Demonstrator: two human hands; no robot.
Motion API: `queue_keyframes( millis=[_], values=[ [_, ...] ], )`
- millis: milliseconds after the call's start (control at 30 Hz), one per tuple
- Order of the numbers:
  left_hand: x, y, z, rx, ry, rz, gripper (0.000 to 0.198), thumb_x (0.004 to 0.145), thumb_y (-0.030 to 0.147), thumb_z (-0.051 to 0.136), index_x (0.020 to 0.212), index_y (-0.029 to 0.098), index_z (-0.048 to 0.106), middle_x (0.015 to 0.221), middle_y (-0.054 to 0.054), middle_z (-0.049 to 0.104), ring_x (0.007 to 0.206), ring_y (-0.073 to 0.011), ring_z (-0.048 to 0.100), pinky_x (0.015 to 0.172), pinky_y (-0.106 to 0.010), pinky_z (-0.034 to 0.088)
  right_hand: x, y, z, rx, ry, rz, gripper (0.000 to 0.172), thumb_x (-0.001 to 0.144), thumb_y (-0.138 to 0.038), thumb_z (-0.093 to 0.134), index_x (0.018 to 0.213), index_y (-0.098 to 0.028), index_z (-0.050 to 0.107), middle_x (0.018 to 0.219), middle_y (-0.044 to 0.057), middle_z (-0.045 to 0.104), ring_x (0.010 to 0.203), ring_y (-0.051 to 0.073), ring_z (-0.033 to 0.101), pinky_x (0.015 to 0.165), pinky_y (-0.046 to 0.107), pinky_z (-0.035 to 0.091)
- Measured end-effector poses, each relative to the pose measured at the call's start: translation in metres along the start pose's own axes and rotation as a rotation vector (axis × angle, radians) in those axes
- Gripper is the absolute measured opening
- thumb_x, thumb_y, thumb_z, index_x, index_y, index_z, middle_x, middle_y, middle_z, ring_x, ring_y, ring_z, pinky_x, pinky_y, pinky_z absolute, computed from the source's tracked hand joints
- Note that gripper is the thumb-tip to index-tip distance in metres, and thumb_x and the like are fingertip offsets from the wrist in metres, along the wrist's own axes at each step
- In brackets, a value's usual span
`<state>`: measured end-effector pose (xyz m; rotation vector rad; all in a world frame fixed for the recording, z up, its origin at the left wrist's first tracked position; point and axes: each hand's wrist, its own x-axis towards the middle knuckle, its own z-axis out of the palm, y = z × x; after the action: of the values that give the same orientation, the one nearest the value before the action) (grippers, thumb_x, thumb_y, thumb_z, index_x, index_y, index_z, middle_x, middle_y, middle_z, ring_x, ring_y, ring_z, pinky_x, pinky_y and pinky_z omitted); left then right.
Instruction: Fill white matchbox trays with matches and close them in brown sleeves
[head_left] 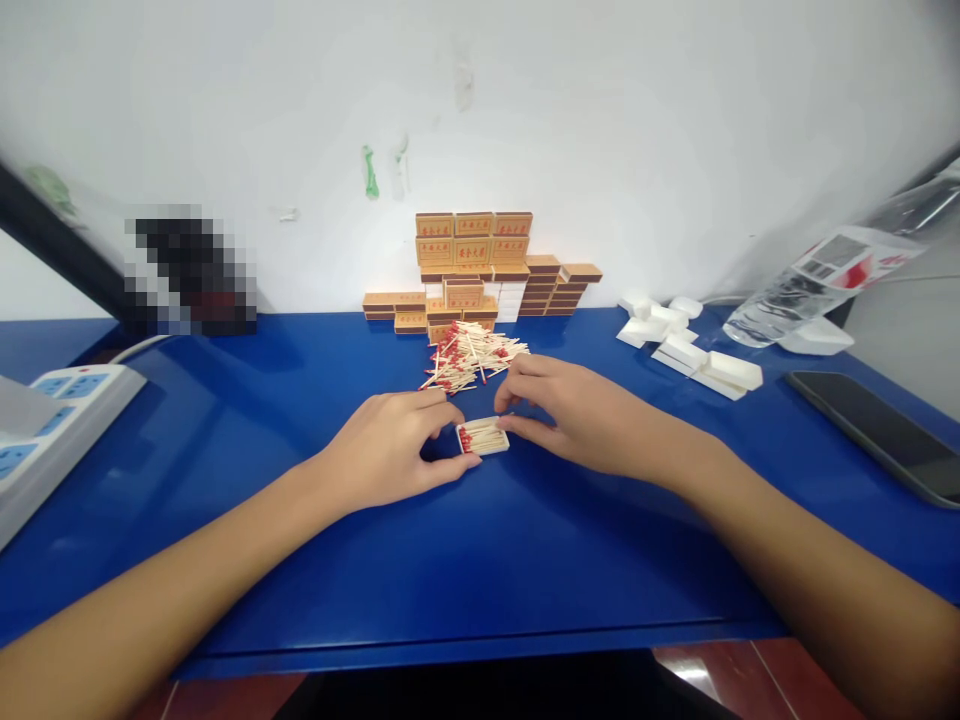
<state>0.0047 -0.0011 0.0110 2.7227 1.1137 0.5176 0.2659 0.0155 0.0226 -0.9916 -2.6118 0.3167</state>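
Observation:
A small white matchbox tray lies on the blue table, partly filled with red-tipped matches laid lengthwise, heads to the left. My left hand holds the tray's left end between thumb and fingers. At the tray's right end is my right hand, thumb and fingers curled close together over the match ends; whether a match is between them is too small to tell. Just behind the tray spreads a loose heap of matches, partly hidden by the right hand's fingers.
Stacked orange-and-brown matchboxes stand against the wall behind the heap. At right are several white empty trays, a plastic bottle and a phone. A power strip sits at left. The table's front edge is near me.

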Motion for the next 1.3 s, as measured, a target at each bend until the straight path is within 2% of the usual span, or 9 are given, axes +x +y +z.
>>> queue_keyframes(
  millis=[167, 367, 700, 867, 1133, 1300],
  values=[
    [0.0, -0.001, 0.0, 0.003, 0.004, 0.005, 0.029, 0.094, 0.045, 0.074, 0.106, 0.019, 0.075, 0.086, -0.002, 0.069, 0.069, -0.0156, 0.063, 0.062, -0.028, 0.044, 0.0, 0.004, -0.005, 0.005, -0.053, 0.017, 0.009, 0.102, -0.02, 0.062, 0.096, -0.02, 0.069, 0.1, 0.006, 0.067, 0.087, 0.021, 0.062, 0.075, 0.033, 0.047],
    [0.0, 0.0, 0.0, 0.002, 0.002, 0.003, 0.029, 0.094, 0.045, 0.074, 0.107, 0.018, 0.075, 0.086, -0.001, 0.069, 0.07, -0.0156, 0.063, 0.063, -0.029, 0.045, 0.0, -0.003, -0.012, -0.034, 0.018, 0.023, 0.009, 0.101, -0.02, 0.062, 0.097, -0.02, 0.07, 0.102, 0.007, 0.065, 0.088, 0.022, 0.062, 0.074, 0.033, 0.046],
    [0.0, 0.001, 0.0, 0.005, -0.002, -0.002, 0.029, 0.094, 0.045, 0.074, 0.105, 0.018, 0.074, 0.086, -0.001, 0.069, 0.07, -0.0154, 0.063, 0.063, -0.028, 0.044, 0.001, -0.008, 0.005, 0.037, 0.0, -0.033, 0.009, 0.102, -0.02, 0.064, 0.104, -0.018, 0.072, 0.101, 0.007, 0.063, 0.088, 0.02, 0.061, 0.076, 0.032, 0.047],
    [-0.001, 0.001, 0.0, 0.007, -0.004, 0.019, 0.028, 0.095, 0.044, 0.073, 0.103, 0.018, 0.073, 0.087, -0.001, 0.069, 0.07, -0.015, 0.062, 0.063, -0.028, 0.044, 0.003, -0.01, 0.011, 0.065, -0.006, -0.012, 0.011, 0.104, -0.021, 0.062, 0.102, -0.019, 0.073, 0.102, 0.007, 0.063, 0.085, 0.019, 0.061, 0.077, 0.032, 0.048],
    [-0.001, 0.0, 0.001, 0.011, -0.008, 0.031, 0.028, 0.095, 0.045, 0.073, 0.101, 0.018, 0.072, 0.087, -0.001, 0.069, 0.072, -0.0156, 0.063, 0.065, -0.028, 0.046, 0.002, -0.011, 0.009, 0.006, -0.005, -0.004, 0.011, 0.102, -0.024, 0.065, 0.095, -0.018, 0.07, 0.099, 0.007, 0.063, 0.085, 0.019, 0.06, 0.075, 0.032, 0.046],
    [-0.001, 0.0, 0.0, 0.012, -0.01, 0.028, 0.029, 0.095, 0.045, 0.073, 0.103, 0.018, 0.073, 0.087, -0.002, 0.069, 0.072, -0.0159, 0.064, 0.064, -0.028, 0.045, 0.001, -0.009, 0.006, -0.005, -0.024, -0.022, 0.01, 0.103, -0.023, 0.062, 0.098, -0.018, 0.07, 0.1, 0.007, 0.062, 0.085, 0.019, 0.06, 0.074, 0.032, 0.046]
  ],
)
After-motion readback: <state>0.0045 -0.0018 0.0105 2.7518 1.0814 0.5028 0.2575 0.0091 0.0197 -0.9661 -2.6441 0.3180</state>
